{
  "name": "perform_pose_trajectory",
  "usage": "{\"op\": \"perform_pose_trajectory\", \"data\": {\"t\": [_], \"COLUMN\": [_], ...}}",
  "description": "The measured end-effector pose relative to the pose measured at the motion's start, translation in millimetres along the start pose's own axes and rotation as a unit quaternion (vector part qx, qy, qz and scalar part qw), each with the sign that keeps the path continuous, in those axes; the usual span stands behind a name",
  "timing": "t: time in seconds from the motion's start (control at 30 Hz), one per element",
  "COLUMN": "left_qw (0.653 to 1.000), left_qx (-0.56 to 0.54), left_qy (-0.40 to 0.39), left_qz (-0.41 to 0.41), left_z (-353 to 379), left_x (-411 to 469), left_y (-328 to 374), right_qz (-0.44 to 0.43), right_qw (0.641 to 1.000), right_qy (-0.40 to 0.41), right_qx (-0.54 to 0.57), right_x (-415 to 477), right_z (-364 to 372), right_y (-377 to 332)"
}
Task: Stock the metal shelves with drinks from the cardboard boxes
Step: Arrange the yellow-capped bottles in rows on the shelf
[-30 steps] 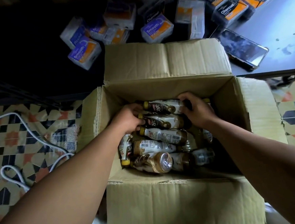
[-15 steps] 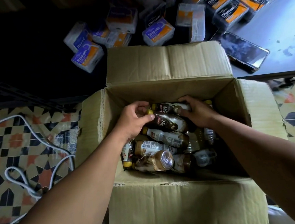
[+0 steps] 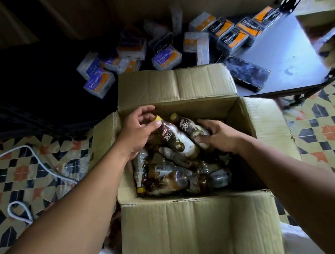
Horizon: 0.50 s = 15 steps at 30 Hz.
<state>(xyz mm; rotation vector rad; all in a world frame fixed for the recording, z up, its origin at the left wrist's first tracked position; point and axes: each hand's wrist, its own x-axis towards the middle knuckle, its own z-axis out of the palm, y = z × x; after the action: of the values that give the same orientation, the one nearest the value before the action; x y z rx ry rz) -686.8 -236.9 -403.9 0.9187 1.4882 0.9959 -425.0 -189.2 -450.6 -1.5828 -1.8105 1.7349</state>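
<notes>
In the cardboard box point(image 3: 200, 224), toward 12 o'clock, our left hand point(image 3: 138, 133) pinches the yellow-capped bottle point(image 3: 175, 140) by its neck and our right hand point(image 3: 219, 135) wraps the brown-capped bottle point(image 3: 188, 127); we'd slide the left grip onto the body, then lift both straight up.

We've got the box point(image 3: 198, 226) at frame centre, flaps out, on the floor point(image 3: 26, 178), w/ bottles point(image 3: 166, 179) piled in it. Left hand point(image 3: 138, 132) is in the box's upper left, right hand point(image 3: 217, 135) in its upper right, two bottles btwn them. Cable point(image 3: 43, 166) lies on the floor at left. Packs point(image 3: 165, 57) lie above the box. The shelf point(image 3: 288, 43) at upper right carries more packs & a phone point(image 3: 247, 72), just right of the box's top flap.
</notes>
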Motion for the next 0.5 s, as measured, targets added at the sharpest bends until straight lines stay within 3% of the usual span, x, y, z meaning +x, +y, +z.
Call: {"op": "perform_pose_trajectory", "data": {"t": [0.17, 0.3, 0.5], "left_qw": [0.991, 0.98, 0.935], "left_qx": [0.064, 0.028, 0.078], "left_qy": [0.003, 0.006, 0.018], "left_qz": [0.114, 0.194, 0.346], "left_z": [-1.2, 1.2, -2.5], "left_x": [-29.7, -60.4, -120.0], "left_y": [71.6, 134.4, 241.1], "right_qz": [-0.071, -0.151, -0.33], "right_qw": [0.991, 0.967, 0.921], "right_qy": [0.046, 0.071, 0.16], "right_qx": [0.106, 0.193, 0.132], "right_x": [-46.0, -93.1, -150.7], "right_z": [7.4, 1.1, -26.6], "right_y": [-41.0, -98.3, -184.5]}}
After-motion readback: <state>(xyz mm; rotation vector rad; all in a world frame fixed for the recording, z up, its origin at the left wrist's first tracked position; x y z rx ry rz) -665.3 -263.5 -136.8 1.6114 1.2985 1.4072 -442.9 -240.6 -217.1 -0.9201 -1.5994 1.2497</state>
